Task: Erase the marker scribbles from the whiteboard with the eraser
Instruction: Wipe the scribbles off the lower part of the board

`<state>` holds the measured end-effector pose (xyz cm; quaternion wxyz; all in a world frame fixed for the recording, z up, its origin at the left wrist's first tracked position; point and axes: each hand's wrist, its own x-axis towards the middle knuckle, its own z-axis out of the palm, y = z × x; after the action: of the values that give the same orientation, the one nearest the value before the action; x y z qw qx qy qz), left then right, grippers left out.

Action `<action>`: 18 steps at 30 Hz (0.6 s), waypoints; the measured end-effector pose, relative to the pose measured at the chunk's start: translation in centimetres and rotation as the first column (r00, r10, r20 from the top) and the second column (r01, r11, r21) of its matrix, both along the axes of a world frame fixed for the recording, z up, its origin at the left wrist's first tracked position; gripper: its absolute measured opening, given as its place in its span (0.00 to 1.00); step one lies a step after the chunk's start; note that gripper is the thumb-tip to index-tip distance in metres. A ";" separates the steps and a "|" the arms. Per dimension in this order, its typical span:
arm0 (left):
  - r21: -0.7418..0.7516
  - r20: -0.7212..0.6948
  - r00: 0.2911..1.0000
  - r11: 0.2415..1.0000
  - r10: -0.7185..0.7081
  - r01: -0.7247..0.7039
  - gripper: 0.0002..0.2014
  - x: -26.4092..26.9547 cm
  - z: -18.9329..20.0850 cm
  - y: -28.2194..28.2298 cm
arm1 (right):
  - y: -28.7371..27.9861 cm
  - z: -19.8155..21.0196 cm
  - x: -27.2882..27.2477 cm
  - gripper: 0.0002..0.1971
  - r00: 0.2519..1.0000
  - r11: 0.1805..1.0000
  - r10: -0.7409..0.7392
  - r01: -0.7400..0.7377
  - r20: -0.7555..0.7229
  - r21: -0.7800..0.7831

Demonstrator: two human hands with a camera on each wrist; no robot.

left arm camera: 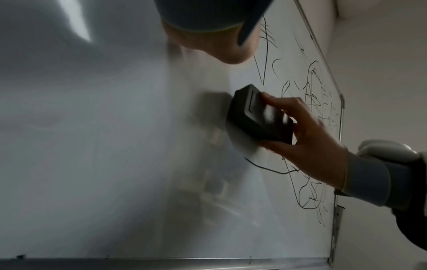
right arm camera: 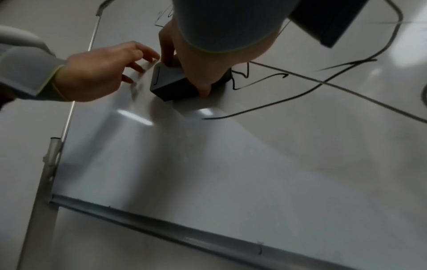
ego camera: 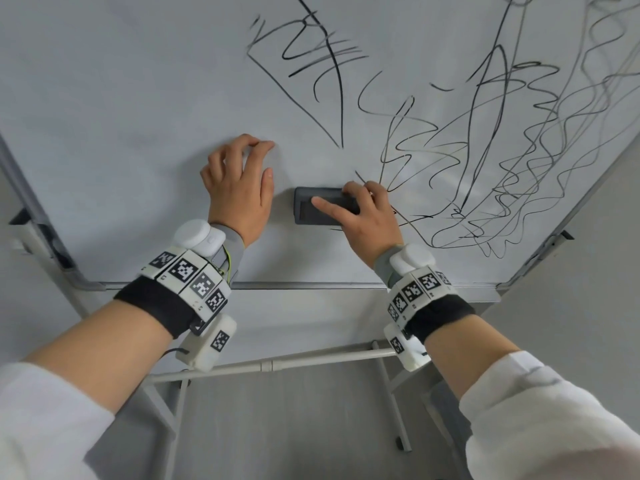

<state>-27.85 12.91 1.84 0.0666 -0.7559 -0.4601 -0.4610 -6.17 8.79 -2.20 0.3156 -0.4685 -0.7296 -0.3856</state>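
Observation:
A dark grey block eraser [ego camera: 317, 211] [left arm camera: 258, 117] [right arm camera: 169, 82] lies flat against the whiteboard [ego camera: 138, 98] [left arm camera: 104, 127] [right arm camera: 231, 164]. My right hand [ego camera: 367, 213] [left arm camera: 307, 138] [right arm camera: 203, 60] grips it, forefinger laid along its back, thumb and the other fingers round its edges. Black marker scribbles [ego camera: 502, 161] [left arm camera: 309, 113] [right arm camera: 277, 80] cover the board's right half and upper middle. My left hand [ego camera: 239, 181] [right arm camera: 99, 73] rests with spread fingertips on the bare board just left of the eraser, holding nothing.
The board's metal frame and bottom tray [ego camera: 304, 285] [right arm camera: 184, 235] run below my wrists. The stand's white crossbar [ego camera: 277, 363] and legs show underneath. The board's left half carries no marks.

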 end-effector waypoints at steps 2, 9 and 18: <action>0.004 0.001 1.000 1.000 0.002 -0.002 0.19 0.0 0.1 0.2 | 0.2 0.6 0.1 0.39 1.000 1.000 0.009 -0.009 0.005 0.003; 0.013 0.019 1.000 1.000 0.004 -0.004 0.20 0.2 1.2 0.5 | 1.4 6.5 0.2 0.32 0.992 0.992 -0.021 0.037 -0.128 0.121; 0.094 0.022 0.999 0.995 0.023 -0.025 0.21 0.3 2.1 0.9 | 1.8 6.7 -0.2 0.30 0.996 0.989 0.036 -0.025 -0.079 0.145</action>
<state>-27.51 13.82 3.92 0.1029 -0.7414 -0.4475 -0.4894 -6.41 10.59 4.52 0.3837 -0.4485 -0.6936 -0.4129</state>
